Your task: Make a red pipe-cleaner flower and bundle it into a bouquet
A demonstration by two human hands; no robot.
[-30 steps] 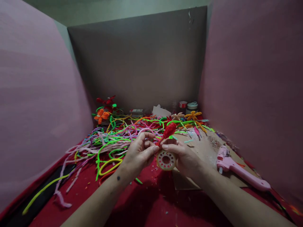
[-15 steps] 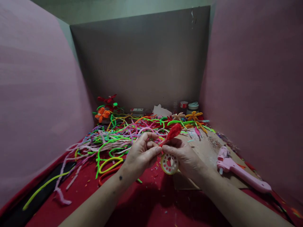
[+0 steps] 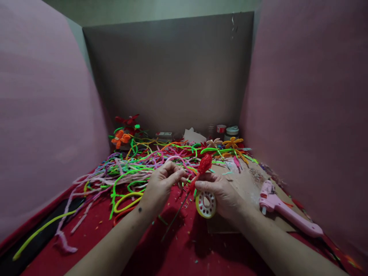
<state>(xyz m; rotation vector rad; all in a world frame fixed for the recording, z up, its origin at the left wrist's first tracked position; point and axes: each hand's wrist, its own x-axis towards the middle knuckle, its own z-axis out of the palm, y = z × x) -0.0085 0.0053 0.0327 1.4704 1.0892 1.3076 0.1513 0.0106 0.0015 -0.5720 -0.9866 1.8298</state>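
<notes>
My right hand is closed around the base of a red fuzzy flower bud, which points up and tilts slightly right. A thin dark wire stem slants down and left from the bud. Against the right hand's lower fingers, a small tape roll with a holed white core and yellow rim faces me. My left hand is just left of the bud, thumb and index finger pinched together. Whatever sits in that pinch is too small to make out.
Tangled colourful pipe cleaners cover the left and back. Yellow-handled scissors lie beside my left forearm. On the right, a pink glue gun rests on cardboard. Finished fuzzy flowers and a lidded jar stand at the back.
My left hand has moved away from the bud's base, leaving a gap between the hands. The bud has turned more upright, and its wire stem now shows below.
</notes>
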